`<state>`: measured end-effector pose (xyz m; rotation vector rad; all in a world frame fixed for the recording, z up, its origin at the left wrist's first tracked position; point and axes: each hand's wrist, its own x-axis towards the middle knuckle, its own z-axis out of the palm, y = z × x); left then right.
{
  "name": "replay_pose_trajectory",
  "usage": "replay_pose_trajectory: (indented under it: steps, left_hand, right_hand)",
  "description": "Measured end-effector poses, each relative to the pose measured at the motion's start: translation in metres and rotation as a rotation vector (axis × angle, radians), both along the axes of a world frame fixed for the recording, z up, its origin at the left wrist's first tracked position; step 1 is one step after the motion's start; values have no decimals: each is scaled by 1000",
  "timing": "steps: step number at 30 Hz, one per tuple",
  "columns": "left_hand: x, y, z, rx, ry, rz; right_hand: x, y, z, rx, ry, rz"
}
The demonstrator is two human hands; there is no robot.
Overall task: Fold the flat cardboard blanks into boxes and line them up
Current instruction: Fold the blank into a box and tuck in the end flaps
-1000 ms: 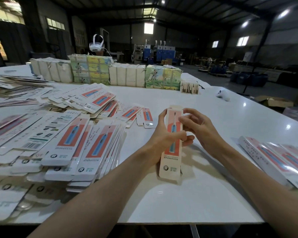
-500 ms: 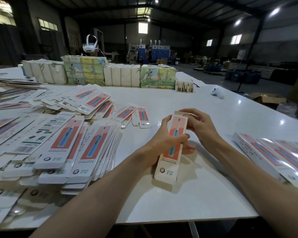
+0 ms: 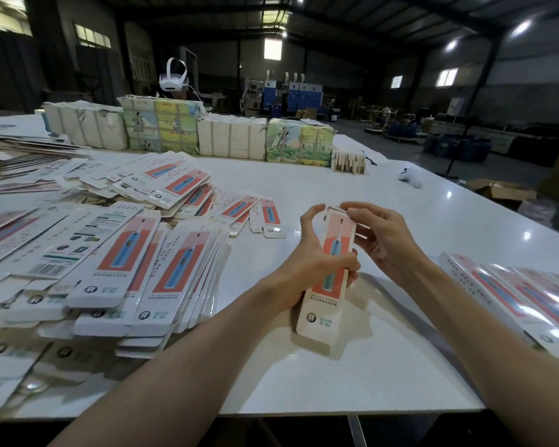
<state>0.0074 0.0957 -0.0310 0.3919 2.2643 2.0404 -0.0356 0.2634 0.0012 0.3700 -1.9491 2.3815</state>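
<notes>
Above the left grip (image 3: 310, 269), curled round a toothbrush box (image 3: 320, 314), the right grip (image 3: 384, 243) pinches the end flap (image 3: 334, 210), seemingly for tucking in next.

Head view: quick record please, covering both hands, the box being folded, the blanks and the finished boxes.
left hand: grips the toothbrush box around its middle
right hand: pinches the flap at the box's top end
toothbrush box: held lengthwise, top end away from the person
flat blanks: fanned stack left of the hands
finished boxes: lying side by side at the right
</notes>
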Motion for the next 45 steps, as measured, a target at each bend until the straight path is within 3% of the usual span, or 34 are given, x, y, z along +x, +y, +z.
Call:
replay_pose_trajectory:
  steps: [23, 34, 40, 45]
  left_hand:
    - [8, 0, 1, -106, 91, -28]
    - [-2, 7, -2, 31, 49, -7]
    - [-4, 6, -2, 165, -3, 17]
    - [1, 10, -3, 117, -16, 31]
  right_hand:
    - [-1, 5, -1, 6, -53, -18]
    - [-1, 4, -1, 27, 60, 36]
    - [1, 4, -9, 342, 272, -131]
    - [5, 2, -12, 380, 322, -160]
